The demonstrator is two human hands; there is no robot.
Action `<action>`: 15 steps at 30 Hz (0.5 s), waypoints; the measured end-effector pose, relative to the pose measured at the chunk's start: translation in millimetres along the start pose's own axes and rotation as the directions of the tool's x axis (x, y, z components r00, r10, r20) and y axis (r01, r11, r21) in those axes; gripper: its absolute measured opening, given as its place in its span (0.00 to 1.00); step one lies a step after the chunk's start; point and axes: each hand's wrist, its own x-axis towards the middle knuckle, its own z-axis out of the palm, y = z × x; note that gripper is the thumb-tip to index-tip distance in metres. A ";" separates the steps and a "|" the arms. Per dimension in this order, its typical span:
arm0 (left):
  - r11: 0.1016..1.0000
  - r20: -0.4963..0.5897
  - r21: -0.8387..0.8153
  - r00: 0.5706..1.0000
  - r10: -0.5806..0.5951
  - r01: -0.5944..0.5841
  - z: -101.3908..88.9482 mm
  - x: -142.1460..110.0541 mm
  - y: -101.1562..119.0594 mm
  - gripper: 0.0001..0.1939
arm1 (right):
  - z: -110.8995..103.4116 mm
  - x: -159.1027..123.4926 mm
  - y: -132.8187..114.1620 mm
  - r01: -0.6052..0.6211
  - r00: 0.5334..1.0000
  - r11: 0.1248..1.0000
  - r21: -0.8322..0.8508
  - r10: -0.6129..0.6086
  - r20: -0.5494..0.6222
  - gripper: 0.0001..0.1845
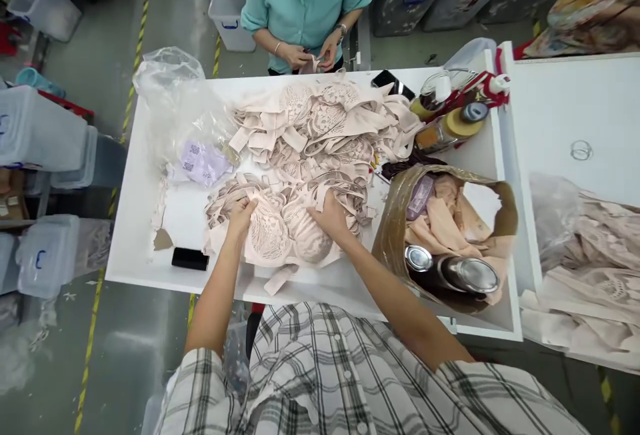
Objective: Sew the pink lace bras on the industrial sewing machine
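A beige lace bra (pixel 270 235) lies spread at the near side of the white table, its two cups facing up. My left hand (pixel 241 215) pinches its left edge beside the left cup. With fingers bent over the upper right of the right cup, my right hand (pixel 330 215) grips the other side. A strip of beige fabric (pixel 281 279) hangs below the bra near the table's front edge. Behind it, more beige bras (pixel 320 118) are heaped, with straps tangled together.
A brown-lined box (pixel 387 235) at the right holds beige fabric and two flasks (pixel 470 275). Leftward are a clear plastic bag (pixel 175 102), a lilac packet (pixel 203 162) and a black phone (pixel 190 258). Bottles (pixel 453 127) stand at the back right. Opposite, a person (pixel 307 8) handles a small piece.
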 end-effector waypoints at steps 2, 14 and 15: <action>0.999 0.024 -0.047 1.000 -0.011 0.012 0.6 26.3 8.1 0.21 | 0.7 25.8 -5.0 -0.025 1.000 0.999 -0.049 0.025 0.004 0.36; 0.989 0.090 -0.107 0.991 -0.094 0.104 17.4 93.3 4.6 0.25 | 5.2 79.1 14.6 -0.130 0.989 0.990 -0.052 0.134 0.067 0.29; 0.990 0.095 -0.102 0.991 -0.091 0.101 19.2 99.6 8.9 0.24 | -2.2 81.5 15.9 -0.128 0.988 0.991 -0.043 0.131 0.085 0.28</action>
